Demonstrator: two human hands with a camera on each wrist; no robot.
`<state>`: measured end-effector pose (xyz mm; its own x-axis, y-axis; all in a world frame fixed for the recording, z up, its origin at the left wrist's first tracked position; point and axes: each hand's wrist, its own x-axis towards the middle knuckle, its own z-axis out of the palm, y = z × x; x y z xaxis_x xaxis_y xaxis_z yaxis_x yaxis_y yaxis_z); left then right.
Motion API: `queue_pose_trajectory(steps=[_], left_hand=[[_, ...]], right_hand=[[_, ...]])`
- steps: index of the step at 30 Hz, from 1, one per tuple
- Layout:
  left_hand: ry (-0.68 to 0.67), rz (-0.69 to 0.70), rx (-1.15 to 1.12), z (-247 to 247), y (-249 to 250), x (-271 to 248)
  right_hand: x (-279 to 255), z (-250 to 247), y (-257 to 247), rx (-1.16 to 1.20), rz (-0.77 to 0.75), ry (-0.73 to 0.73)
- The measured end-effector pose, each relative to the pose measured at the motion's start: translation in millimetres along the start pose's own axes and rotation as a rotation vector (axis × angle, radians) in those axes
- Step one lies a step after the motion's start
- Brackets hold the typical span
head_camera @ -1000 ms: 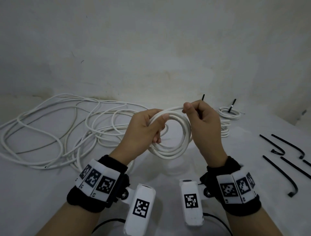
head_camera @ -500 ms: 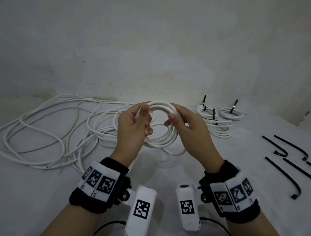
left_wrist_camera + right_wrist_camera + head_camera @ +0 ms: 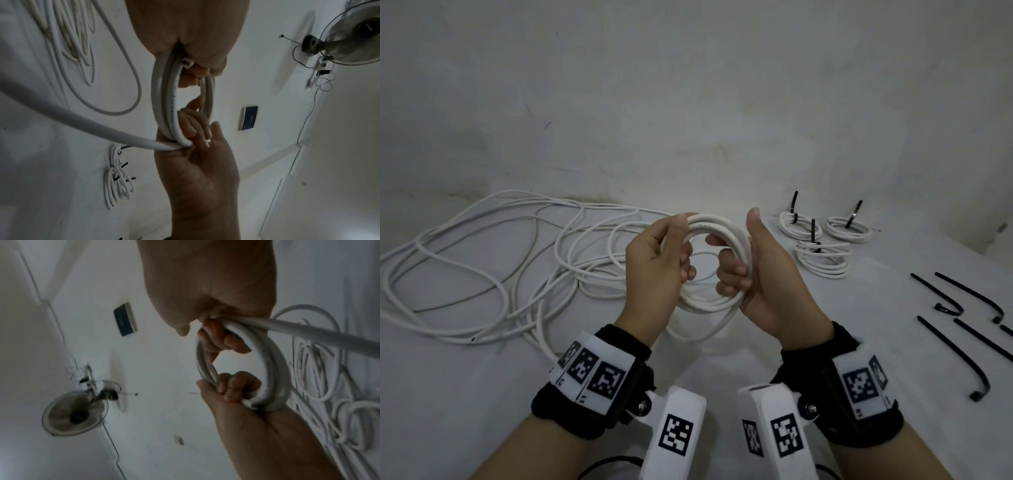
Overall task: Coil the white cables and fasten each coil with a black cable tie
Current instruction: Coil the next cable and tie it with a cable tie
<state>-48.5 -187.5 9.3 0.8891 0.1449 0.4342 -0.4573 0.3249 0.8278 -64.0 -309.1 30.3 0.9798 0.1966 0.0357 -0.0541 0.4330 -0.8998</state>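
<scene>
I hold the coil (image 3: pixel 717 265) upright above the middle of the bench (image 3: pixel 465 394), between both hands. My left hand (image 3: pixel 654 270) grips the coil's left side, thumb tip on the top turn and fingers curled through the centre. My right hand (image 3: pixel 760 274) has its fingers hooked round the right side, thumb raised and clear of the cable.

To wind well, I judge that:
1. The left hand should stay clamped so the turns cannot spring apart.
2. The right hand should lay each new turn flat beside the last, matching its size.
3. The trailing length (image 3: pixel 72 116), which runs off toward the loose cable (image 3: pixel 482 267) at the bench's left edge, needs slack before each turn.

The coil shows several stiff, round, white turns lying close together; a cut end (image 3: pixel 249 404) sits at the left palm. 3 tied coils (image 3: pixel 822 246) lie near the far right corner. Loose black ties (image 3: pixel 959 356) wait at the right edge.
</scene>
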Motion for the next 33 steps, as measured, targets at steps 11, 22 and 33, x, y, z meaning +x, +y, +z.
queue_pose_trajectory(steps=[11, 22, 33], left_hand=[[0.038, 0.010, 0.044, -1, -1, 0], [-0.015, 0.132, 0.129, 2, 6, -5], [-0.173, -0.058, 0.112, 3, 10, -1]], right_hand=[[-2, -3, -6, 0.030, 0.100, -0.082], [-3, -12, -13, 0.154, 0.199, -0.171], [-5, -3, -8, 0.097, 0.064, -0.005]])
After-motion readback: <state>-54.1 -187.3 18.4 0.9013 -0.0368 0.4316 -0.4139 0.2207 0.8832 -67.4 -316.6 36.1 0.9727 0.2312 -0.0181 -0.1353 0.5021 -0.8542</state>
